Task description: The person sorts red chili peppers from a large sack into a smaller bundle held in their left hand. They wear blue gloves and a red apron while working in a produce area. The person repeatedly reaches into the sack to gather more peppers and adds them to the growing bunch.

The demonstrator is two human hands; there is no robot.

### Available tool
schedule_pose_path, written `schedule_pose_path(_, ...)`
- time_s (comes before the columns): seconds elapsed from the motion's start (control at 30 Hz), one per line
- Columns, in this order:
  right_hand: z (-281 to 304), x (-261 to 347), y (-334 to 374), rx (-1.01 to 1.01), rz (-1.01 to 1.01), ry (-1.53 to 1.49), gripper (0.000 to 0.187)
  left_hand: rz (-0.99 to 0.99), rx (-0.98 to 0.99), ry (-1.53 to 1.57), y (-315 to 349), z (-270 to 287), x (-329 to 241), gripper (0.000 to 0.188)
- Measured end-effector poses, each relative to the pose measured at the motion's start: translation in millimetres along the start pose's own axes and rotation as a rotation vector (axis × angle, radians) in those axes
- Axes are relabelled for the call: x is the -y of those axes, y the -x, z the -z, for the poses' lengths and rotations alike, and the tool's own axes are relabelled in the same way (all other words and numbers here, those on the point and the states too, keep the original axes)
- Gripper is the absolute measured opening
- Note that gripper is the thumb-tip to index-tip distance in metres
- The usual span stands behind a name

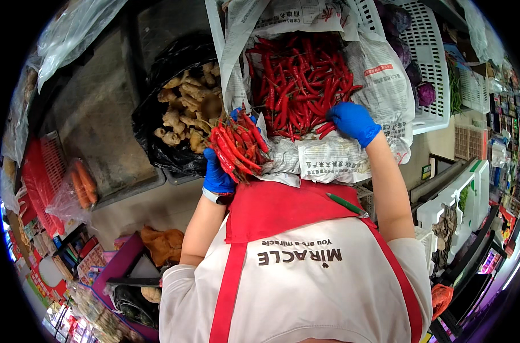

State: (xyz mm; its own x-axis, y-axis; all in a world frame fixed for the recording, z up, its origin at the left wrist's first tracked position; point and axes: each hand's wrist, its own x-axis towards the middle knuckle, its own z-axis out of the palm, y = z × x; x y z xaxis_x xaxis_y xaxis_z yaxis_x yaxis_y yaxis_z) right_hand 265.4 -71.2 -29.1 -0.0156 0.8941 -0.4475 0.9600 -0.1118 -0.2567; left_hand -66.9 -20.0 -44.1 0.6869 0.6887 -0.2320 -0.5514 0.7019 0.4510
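My left hand (219, 171), in a blue glove, is closed around a bunch of red chili peppers (240, 147), stems pointing mostly up and away. Just right of it, a heap of loose red chili peppers (300, 80) lies in a container lined with newspaper (334, 160). My right hand (356, 123), also gloved in blue, is at the heap's near right edge. Its fingers are curled down onto a few chili peppers (326, 130) there; the fingertips are partly hidden.
Left of the chilies, ginger roots (186, 106) fill a black plastic bag (151, 114). A white perforated basket (428, 51) with purple cabbages (426, 93) stands at the right. Bagged carrots (84, 183) lie far left. A green pen (347, 204) is tucked at my red apron.
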Motion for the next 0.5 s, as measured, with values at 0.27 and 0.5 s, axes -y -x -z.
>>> schedule_pose_path(0.27,23.8,-2.8,-6.0,-0.341,-0.068,-0.310,0.022,-0.019,-0.045,-0.019,-0.6,-11.3,-4.5,0.102)
schedule_pose_path(0.5,-28.4,8.1,6.5,-0.158,-0.139,0.138,0.013,-0.004,0.004,-0.052,-1.2,-7.4,-2.8,0.101)
